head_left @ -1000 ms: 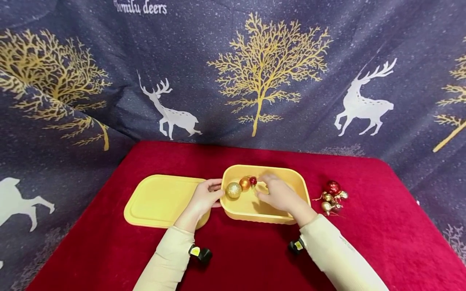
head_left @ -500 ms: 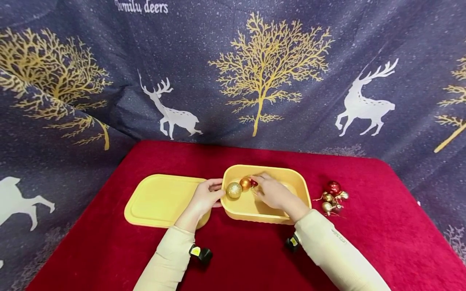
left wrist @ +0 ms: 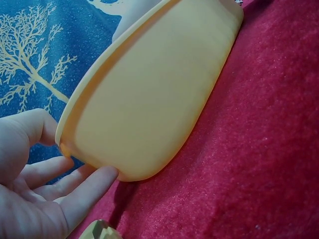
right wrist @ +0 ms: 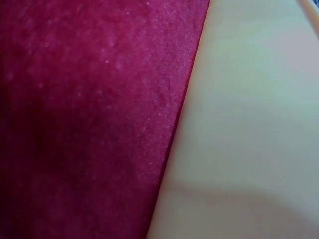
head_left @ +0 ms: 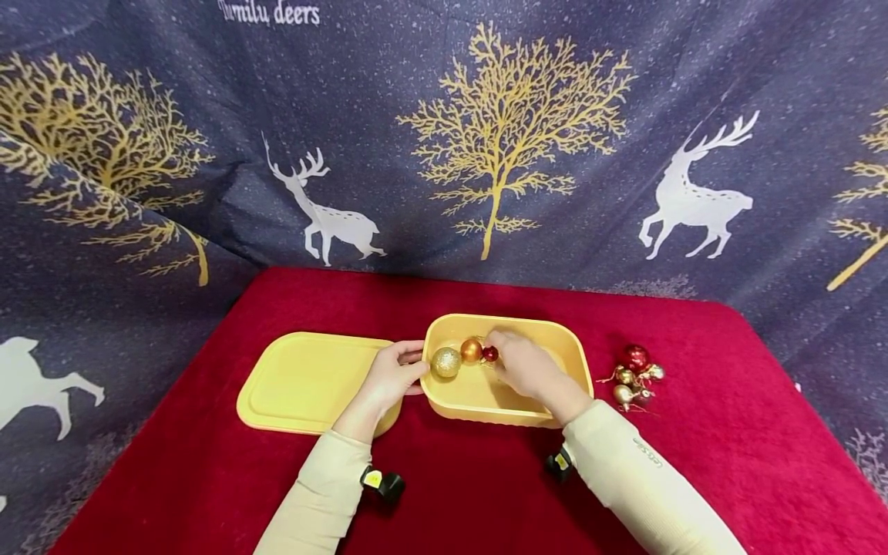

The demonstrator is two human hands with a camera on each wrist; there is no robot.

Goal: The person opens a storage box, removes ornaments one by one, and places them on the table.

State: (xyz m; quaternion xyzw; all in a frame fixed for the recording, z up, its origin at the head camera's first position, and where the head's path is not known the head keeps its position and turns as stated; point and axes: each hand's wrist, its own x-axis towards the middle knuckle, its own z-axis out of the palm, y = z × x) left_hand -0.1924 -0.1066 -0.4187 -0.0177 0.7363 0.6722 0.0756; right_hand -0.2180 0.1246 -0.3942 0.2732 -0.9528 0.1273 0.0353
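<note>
A yellow rectangular box (head_left: 465, 395) stands on the red cloth. At its left end my left hand (head_left: 390, 376) grips the wall; in the left wrist view the hand (left wrist: 47, 184) has one digit at the rim and several against the outside. Inside the box my right hand (head_left: 529, 368) pinches a small dark red bauble (head_left: 489, 354); its thumb is mostly hidden. To the left of that bauble lie an orange bauble (head_left: 471, 351) and a larger glittery gold bauble (head_left: 446, 362). From the right wrist only the box's outer wall (right wrist: 239, 129) shows, not the hand.
The yellow lid (head_left: 308, 381) lies flat to the left, partly beneath my left forearm. Right of the box sits a small cluster of baubles: a red one (head_left: 635, 357) and several gold ones (head_left: 623, 394). A dark printed curtain (head_left: 388, 139) hangs behind the table.
My right hand has reached left to the small red bauble, which has moved slightly right and nearer me. The orange bauble has shifted a little right. My left hand stays put.
</note>
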